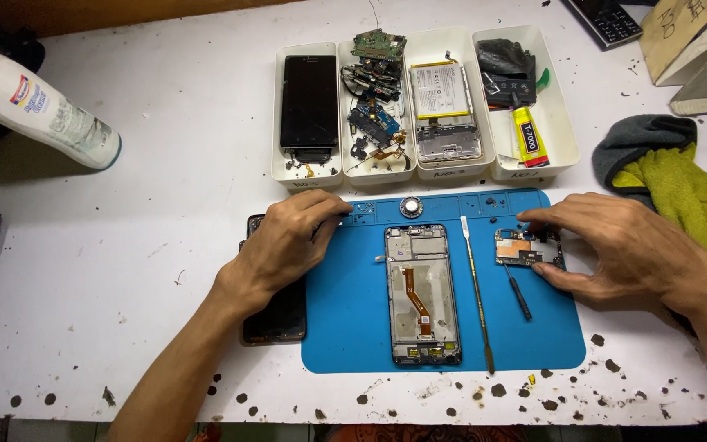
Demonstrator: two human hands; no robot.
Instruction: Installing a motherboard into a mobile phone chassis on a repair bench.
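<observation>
An opened phone frame (422, 293) with an orange flex cable lies in the middle of a blue work mat (345, 303). My right hand (623, 250) pinches a small circuit board (525, 248) on the mat's right side, thumb and fingers around its edges. My left hand (284, 245) rests at the mat's upper left corner, fingertips on the mat's small compartments, above a dark phone panel (276, 315) lying on the table. A thin metal spudger (476, 286) and a small dark screwdriver (520, 296) lie between the frame and the board.
Behind the mat stand white trays (423, 168) with a black phone, loose parts, a battery and a glue tube (527, 135). A white bottle (38, 106) lies at far left, and a grey-yellow cloth (681, 184) at right. A round metal part (411, 206) sits on the mat's top.
</observation>
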